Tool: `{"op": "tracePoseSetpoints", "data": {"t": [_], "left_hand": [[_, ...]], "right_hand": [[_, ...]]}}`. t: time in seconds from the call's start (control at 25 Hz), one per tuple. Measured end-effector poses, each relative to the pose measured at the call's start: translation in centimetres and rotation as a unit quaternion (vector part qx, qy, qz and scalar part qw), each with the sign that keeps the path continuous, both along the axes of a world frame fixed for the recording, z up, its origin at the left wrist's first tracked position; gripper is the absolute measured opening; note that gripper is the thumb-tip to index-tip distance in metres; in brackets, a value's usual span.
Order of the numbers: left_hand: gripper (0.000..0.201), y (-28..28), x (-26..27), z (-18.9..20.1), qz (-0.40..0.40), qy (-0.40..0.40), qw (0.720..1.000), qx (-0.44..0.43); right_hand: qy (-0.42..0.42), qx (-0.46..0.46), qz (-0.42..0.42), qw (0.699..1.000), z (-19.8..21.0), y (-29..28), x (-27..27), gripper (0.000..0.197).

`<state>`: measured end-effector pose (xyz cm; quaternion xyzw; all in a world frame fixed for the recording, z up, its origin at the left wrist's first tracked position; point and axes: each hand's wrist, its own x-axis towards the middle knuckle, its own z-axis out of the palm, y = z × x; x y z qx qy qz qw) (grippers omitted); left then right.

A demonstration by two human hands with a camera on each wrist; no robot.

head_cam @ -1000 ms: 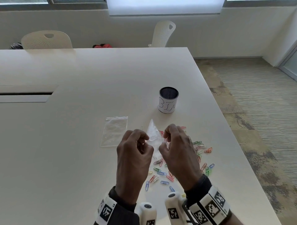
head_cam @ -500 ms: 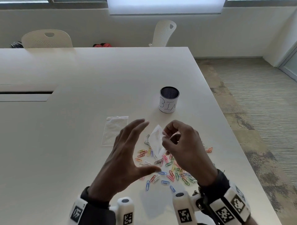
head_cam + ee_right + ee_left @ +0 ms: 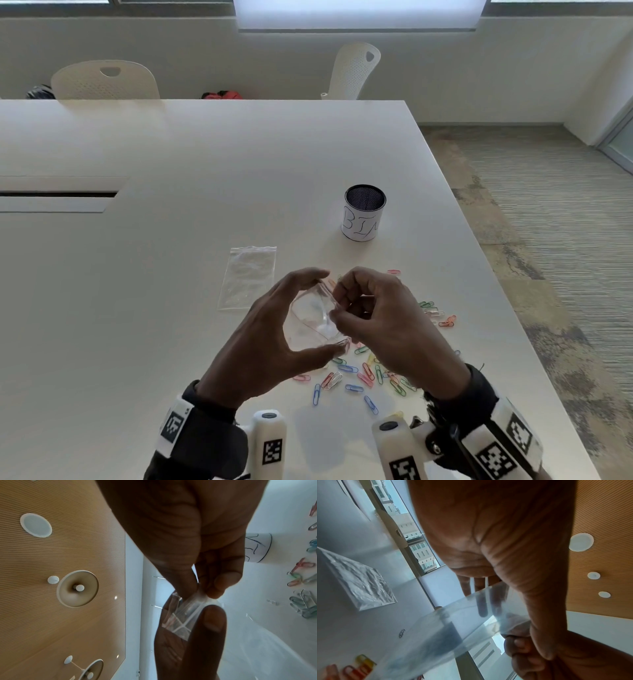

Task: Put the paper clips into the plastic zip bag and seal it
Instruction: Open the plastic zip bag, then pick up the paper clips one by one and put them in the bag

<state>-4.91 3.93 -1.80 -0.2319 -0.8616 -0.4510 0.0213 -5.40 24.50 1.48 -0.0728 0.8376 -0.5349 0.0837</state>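
A clear plastic zip bag [image 3: 308, 322] hangs above the white table [image 3: 205, 164], held between my two hands. My left hand [image 3: 318, 311] spans it, fingertips on the far end and thumb on the near end. Through the film [image 3: 453, 622] in the left wrist view I see those fingers behind it. My right hand [image 3: 339, 313] pinches the bag's right edge between thumb and forefinger, as the right wrist view shows at the bag [image 3: 185, 615]. Several coloured paper clips [image 3: 363, 373] lie scattered on the table under and right of my hands. I see no clips inside the bag.
A second clear zip bag [image 3: 248, 277] lies flat on the table just left of my hands. A round mesh cup labelled BIN [image 3: 364, 217] stands beyond them. The table's right edge [image 3: 486, 291] runs close to the clips. Two white chairs stand at the far side.
Half a second ago my left hand was spread open beside the bag, which only the right hand held. The left hand has now closed round the bag, and the bag sits higher and more open.
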Motion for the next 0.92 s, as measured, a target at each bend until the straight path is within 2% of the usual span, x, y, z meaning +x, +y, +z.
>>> {"op": "tracePoseSetpoints", "data": {"t": [0.2,0.36,0.56,0.8,0.92], "left_hand": [[0.091,-0.3,-0.4,-0.3,-0.025,-0.023,0.999,0.001],[0.077,-0.5,-0.6,-0.5,-0.023,-0.015,1.0,-0.001],[0.08,-1.3,-0.8,-0.9,-0.014,0.004,0.997,-0.07],[0.073,-3.1,-0.2,-1.2,0.053,0.007,0.993,-0.102],[0.075,-3.8,0.3,-2.2,0.078,-0.005,0.992,-0.1]], "right_hand": [[-0.003,-0.016,0.028,0.999,0.1,0.1,-0.1,0.015],[-0.009,-0.026,0.023,0.999,-0.4,0.1,-0.3,0.016],[-0.011,-0.014,0.017,1.0,-0.9,0.4,-0.6,0.013],[-0.034,0.023,-0.003,0.999,-1.7,1.2,-1.6,0.016],[-0.055,0.048,0.028,0.997,-2.2,1.0,-1.8,0.016]]}}
